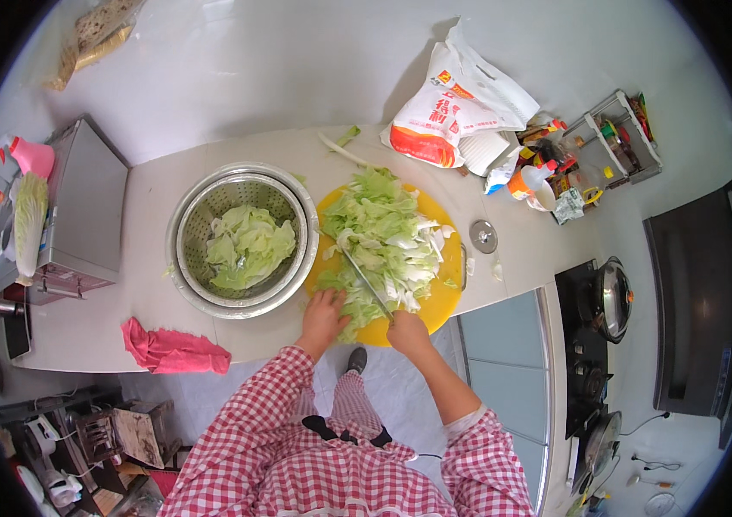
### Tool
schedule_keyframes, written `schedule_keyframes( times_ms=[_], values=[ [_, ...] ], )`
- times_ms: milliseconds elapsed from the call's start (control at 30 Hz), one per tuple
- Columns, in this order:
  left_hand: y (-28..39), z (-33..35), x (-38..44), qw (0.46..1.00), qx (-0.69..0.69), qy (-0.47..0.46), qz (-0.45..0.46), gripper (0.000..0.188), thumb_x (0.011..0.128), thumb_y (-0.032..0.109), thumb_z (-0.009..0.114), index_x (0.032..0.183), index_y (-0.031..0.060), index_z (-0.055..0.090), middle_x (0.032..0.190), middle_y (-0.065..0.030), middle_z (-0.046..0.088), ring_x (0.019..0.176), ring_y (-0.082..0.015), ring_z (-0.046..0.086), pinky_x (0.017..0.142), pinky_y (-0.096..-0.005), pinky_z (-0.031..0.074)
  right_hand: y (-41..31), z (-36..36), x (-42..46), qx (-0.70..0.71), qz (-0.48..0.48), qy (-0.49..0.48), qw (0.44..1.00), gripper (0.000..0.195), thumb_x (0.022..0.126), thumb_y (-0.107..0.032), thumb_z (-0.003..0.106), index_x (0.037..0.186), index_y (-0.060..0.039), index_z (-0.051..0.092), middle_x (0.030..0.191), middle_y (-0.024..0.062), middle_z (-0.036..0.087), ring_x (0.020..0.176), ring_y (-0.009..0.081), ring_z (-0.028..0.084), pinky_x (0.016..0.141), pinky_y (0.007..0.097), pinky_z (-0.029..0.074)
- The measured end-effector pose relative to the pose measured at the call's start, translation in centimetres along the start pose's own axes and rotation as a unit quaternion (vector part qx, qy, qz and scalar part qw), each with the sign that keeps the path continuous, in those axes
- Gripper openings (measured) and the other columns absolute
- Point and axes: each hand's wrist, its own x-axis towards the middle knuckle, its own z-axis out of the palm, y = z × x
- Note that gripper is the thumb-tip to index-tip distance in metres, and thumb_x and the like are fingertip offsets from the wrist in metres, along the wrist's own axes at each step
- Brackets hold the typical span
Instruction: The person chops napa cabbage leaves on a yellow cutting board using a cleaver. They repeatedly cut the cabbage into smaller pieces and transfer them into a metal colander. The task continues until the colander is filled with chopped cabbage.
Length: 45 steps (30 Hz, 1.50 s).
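A heap of cut leafy cabbage covers much of a round yellow cutting board. My right hand grips the handle of a kitchen knife, whose blade lies among the leaves and points up and left. My left hand rests against the leaves at the board's lower left, fingers apart. Left of the board stands a perforated metal colander inside a larger metal basin; pale green leaves lie in the colander.
A pink cloth lies at the counter's front edge. Behind the board are a spring onion and a white printed bag. A metal lid lies right of the board, with bottles behind. A gas stove stands far right.
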Motion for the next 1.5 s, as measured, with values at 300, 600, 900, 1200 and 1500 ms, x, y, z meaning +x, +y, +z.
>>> schedule_keyframes(
  times_ms=[300, 600, 900, 1200, 1500],
  values=[
    [0.0, -0.1, 0.5, 0.999, -0.036, -0.009, -0.010, 0.063, 0.067, 0.022, 0.076, 0.123, 0.0034, 0.054, 0.119, -0.0172, 0.053, 0.111, -0.0347, 0.049, 0.093, -0.0420, 0.043, -0.3, 2.9, 4.6, 0.048, -0.018, 0.050, 0.997, 0.023, 0.074, -0.015, 0.058, 0.084, 0.0052, 0.063, 0.079, 0.0296, 0.062, 0.080, 0.0438, 0.062, 0.071, 0.0490, 0.050],
    [1.2, -3.1, -1.6, 0.999, -0.026, 0.009, -0.034, 0.082, 0.062, 0.022, 0.081, 0.131, 0.0000, 0.042, 0.136, -0.0227, 0.037, 0.125, -0.0395, 0.038, 0.104, -0.0420, 0.035, -0.5, -1.4, -2.3, 0.060, -0.034, -0.007, 0.998, 0.022, 0.079, -0.014, 0.054, 0.089, 0.0020, 0.065, 0.080, 0.0278, 0.063, 0.078, 0.0441, 0.062, 0.070, 0.0496, 0.049],
    [0.7, -0.2, -2.3, 0.996, -0.076, -0.036, -0.033, 0.059, 0.067, 0.007, 0.070, 0.123, 0.0012, 0.052, 0.121, -0.0182, 0.051, 0.113, -0.0354, 0.048, 0.095, -0.0397, 0.043, -1.4, 3.6, 1.7, 0.034, -0.023, 0.012, 0.999, 0.021, 0.075, -0.014, 0.056, 0.083, 0.0043, 0.064, 0.080, 0.0273, 0.063, 0.077, 0.0424, 0.062, 0.070, 0.0480, 0.050],
    [-1.3, 1.6, 1.1, 0.993, -0.101, 0.065, -0.004, 0.055, 0.067, 0.004, 0.070, 0.119, 0.0050, 0.053, 0.122, -0.0176, 0.051, 0.111, -0.0358, 0.051, 0.094, -0.0405, 0.043, -0.8, -1.1, -1.4, 0.167, 0.005, 0.041, 0.985, 0.024, 0.079, -0.017, 0.055, 0.088, 0.0037, 0.063, 0.078, 0.0283, 0.061, 0.077, 0.0450, 0.061, 0.069, 0.0503, 0.048],
    [0.6, -1.8, -2.4, 0.976, -0.164, 0.007, -0.142, 0.046, 0.074, 0.009, 0.070, 0.118, 0.0047, 0.055, 0.111, -0.0171, 0.054, 0.099, -0.0357, 0.056, 0.084, -0.0390, 0.048, -1.7, 3.9, -0.4, 0.044, -0.022, -0.007, 0.999, 0.024, 0.076, -0.015, 0.056, 0.085, 0.0054, 0.063, 0.080, 0.0305, 0.061, 0.079, 0.0456, 0.061, 0.072, 0.0500, 0.049]
  ],
)
